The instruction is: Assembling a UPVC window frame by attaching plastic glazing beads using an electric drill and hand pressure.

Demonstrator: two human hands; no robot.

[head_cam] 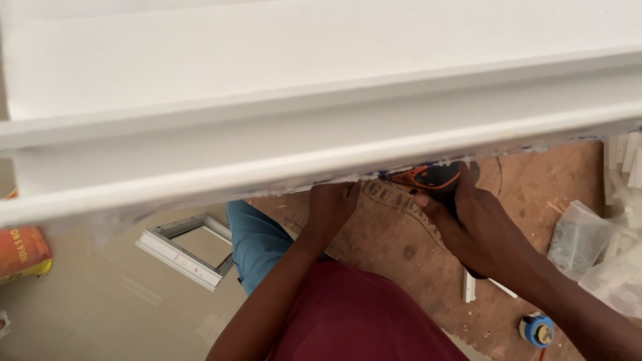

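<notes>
Orange and black drill (428,179) is being held by the right hand (468,227), with the fingers wrapped tight around its handle. It is being pointed up under the edge of the long white board (321,144). That edge is being touched by the left hand (331,207), and its fingers are being kept curled close together. A brown wooden sheet (535,194) is lying below. A white frame (180,251), clear plastic bags (588,247) and a blue roll (536,330) are lying nearby.
</notes>
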